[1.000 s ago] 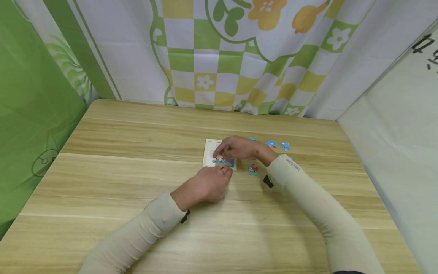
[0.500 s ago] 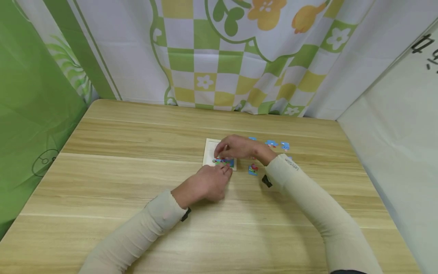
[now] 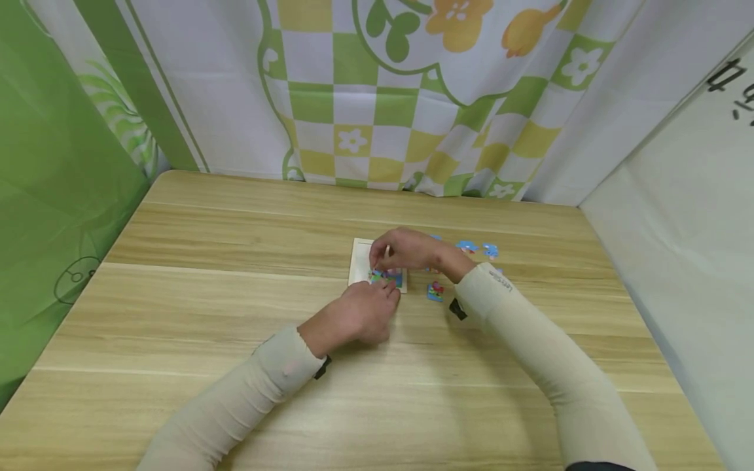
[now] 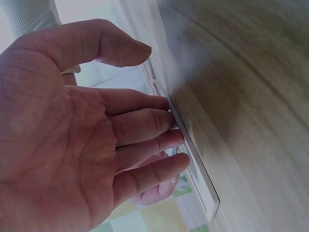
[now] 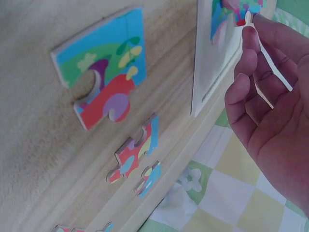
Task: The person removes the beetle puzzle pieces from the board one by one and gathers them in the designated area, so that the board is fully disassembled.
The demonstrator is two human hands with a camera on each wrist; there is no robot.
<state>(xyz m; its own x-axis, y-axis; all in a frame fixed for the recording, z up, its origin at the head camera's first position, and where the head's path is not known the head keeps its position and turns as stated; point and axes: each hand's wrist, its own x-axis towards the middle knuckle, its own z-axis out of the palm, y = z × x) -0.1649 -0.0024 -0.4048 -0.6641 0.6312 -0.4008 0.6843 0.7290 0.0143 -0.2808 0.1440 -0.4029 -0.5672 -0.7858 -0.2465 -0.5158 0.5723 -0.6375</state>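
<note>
My left hand (image 3: 370,313) rests its fingertips on the near edge of a pale puzzle tray (image 3: 355,260). In the left wrist view, the fingers of that hand (image 4: 87,135) are nearly straight along the tray's edge (image 4: 208,195). Over the tray, my right hand (image 3: 406,250) pinches a colourful jigsaw piece (image 5: 247,10) between thumb and finger, at the top of the right wrist view. Fitted pieces (image 5: 220,21) lie in part of the tray beside it. My right hand hides some of the tray in the head view.
Right of the tray, loose jigsaw pieces lie on the wooden table, among them a red and blue one (image 3: 435,291) and blue ones (image 3: 467,246) (image 3: 490,250) farther back. A patterned curtain (image 3: 389,124) hangs behind the table. A white wall panel (image 3: 689,196) stands at the right.
My right hand has shifted slightly away from me over the tray, its fingers now pointing more steeply down at the piece. The left hand stays almost still.
</note>
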